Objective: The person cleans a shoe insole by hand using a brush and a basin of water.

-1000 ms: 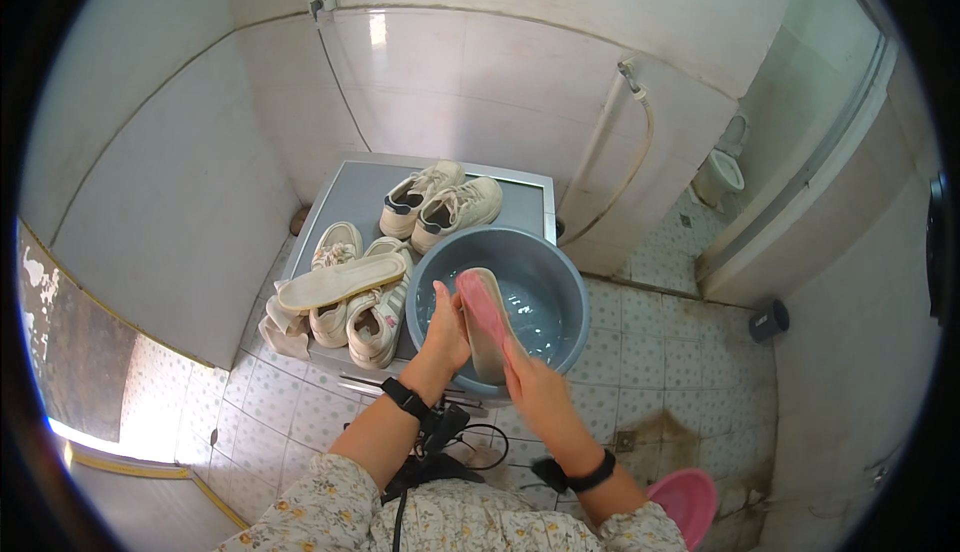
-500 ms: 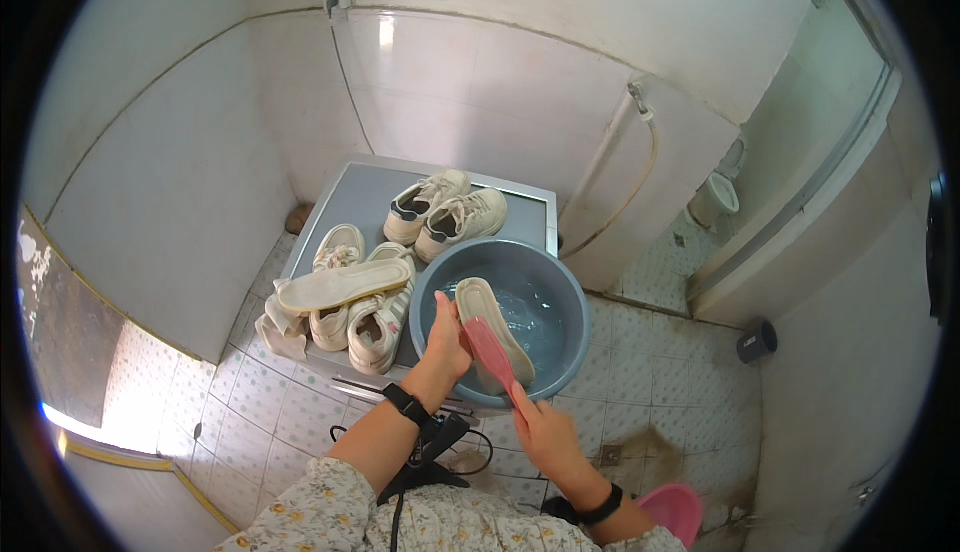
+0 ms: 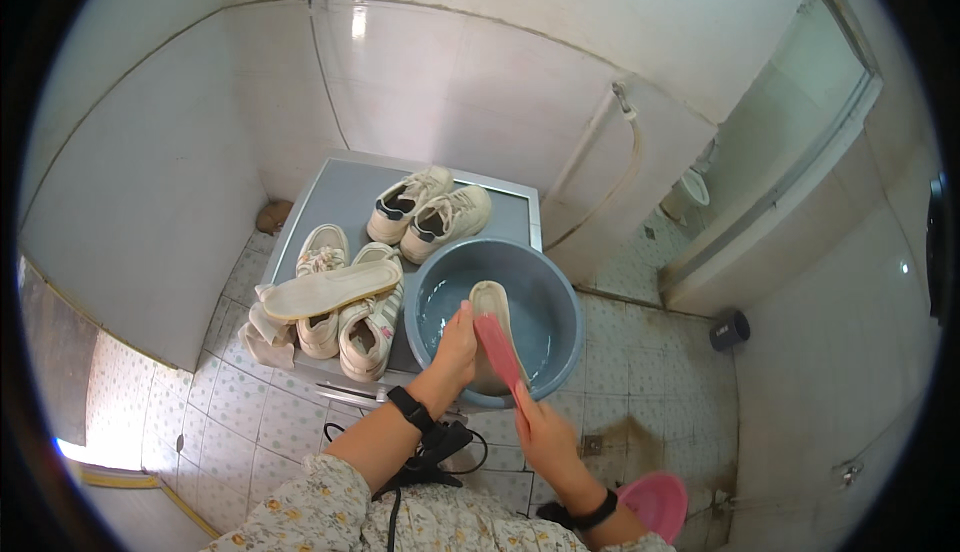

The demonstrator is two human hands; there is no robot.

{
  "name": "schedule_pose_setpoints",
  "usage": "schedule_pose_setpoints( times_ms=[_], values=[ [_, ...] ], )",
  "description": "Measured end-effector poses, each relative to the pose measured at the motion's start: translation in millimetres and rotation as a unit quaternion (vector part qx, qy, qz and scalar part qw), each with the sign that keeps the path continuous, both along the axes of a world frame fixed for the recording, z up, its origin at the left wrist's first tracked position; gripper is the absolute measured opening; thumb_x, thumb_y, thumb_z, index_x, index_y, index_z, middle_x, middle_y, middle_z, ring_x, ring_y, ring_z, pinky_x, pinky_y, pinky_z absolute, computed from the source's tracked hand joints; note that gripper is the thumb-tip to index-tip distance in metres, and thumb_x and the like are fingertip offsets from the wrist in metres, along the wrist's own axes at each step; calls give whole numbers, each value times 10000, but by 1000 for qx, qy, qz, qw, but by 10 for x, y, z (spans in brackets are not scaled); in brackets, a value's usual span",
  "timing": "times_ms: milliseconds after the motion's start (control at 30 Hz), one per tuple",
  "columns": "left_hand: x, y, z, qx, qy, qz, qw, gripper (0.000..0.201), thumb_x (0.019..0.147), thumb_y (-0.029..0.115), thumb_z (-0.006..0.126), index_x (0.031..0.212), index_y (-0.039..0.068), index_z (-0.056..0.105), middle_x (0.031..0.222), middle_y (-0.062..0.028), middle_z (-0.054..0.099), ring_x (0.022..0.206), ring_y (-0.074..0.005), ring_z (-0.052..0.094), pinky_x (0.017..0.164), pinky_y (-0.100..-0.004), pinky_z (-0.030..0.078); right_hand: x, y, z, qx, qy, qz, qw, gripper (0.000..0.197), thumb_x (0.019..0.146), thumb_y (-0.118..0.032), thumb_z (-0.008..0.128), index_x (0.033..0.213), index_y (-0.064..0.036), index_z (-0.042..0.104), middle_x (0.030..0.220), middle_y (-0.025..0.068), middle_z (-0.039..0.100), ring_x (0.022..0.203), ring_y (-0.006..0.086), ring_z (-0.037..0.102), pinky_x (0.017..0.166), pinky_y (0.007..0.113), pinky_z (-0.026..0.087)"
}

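Note:
My left hand (image 3: 457,348) grips the left edge of a pale shoe insole (image 3: 489,298), which stands tilted over the blue-grey basin (image 3: 571,337) of water. In my right hand (image 3: 549,439) is the handle of a pink brush (image 3: 503,354). The brush lies against the insole's upper face and covers much of its middle; its bristles are hidden. A second insole (image 3: 330,290) rests across a pair of white sneakers (image 3: 364,337) left of the basin. Behind them sits another pair of off-white sneakers (image 3: 452,214) with dark heels.
A grey cabinet top (image 3: 336,192) carries the shoes and basin. A cloth (image 3: 268,342) hangs at its left edge. A pink basin (image 3: 655,504) and a dark bin (image 3: 730,329) stand on the tiled floor at right. A hose (image 3: 634,157) runs down the wall.
The brush and my right hand have shifted slightly against the insole. The insole is turned more edge-on. The whole view has moved a little, so the surroundings sit further left.

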State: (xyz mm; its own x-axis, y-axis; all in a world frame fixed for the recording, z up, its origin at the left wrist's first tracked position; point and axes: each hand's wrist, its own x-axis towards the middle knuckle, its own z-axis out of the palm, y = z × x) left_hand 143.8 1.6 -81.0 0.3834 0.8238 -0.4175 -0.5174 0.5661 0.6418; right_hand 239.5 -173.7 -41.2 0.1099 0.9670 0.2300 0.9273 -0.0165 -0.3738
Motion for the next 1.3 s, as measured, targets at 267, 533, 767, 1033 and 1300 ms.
schedule_pose_setpoints(
  times_ms=[267,533,767,1033,1300],
  values=[
    [-2,94,-150,-5,-39,49,998,431,1028,375,294,1196,38,505,1105,-96,576,1011,-217,566,905,-365,467,-5,387,-56,6,28,5,1000,422,884,-156,572,1303,-134,522,747,157,579,626,370,579,555,458,457],
    [-49,31,-185,110,-2,76,991,408,1023,362,333,1200,33,498,1110,-98,583,996,-215,580,881,-360,488,257,701,27,31,52,29,998,381,896,-183,558,1274,-138,541,722,159,585,631,366,593,558,465,468],
    [-29,70,-199,88,-18,135,987,387,1019,353,359,1189,35,502,1105,-84,590,995,-194,582,884,-351,487,530,191,-101,24,68,96,993,410,892,-172,564,1298,-141,522,715,164,583,612,368,586,556,457,465],
    [-34,59,-247,115,30,114,986,372,1025,332,337,1166,37,514,1092,-84,591,977,-181,589,863,-346,495,449,823,-71,24,67,70,995,441,874,-166,594,1306,-119,519,714,157,577,622,355,585,554,443,461],
    [-16,19,-204,153,73,108,980,388,1020,351,352,1157,27,515,1070,-84,593,934,-173,596,828,-323,496,500,625,2,9,85,76,993,431,880,-147,575,1305,-111,512,736,175,594,639,372,588,568,448,465]
  ],
)
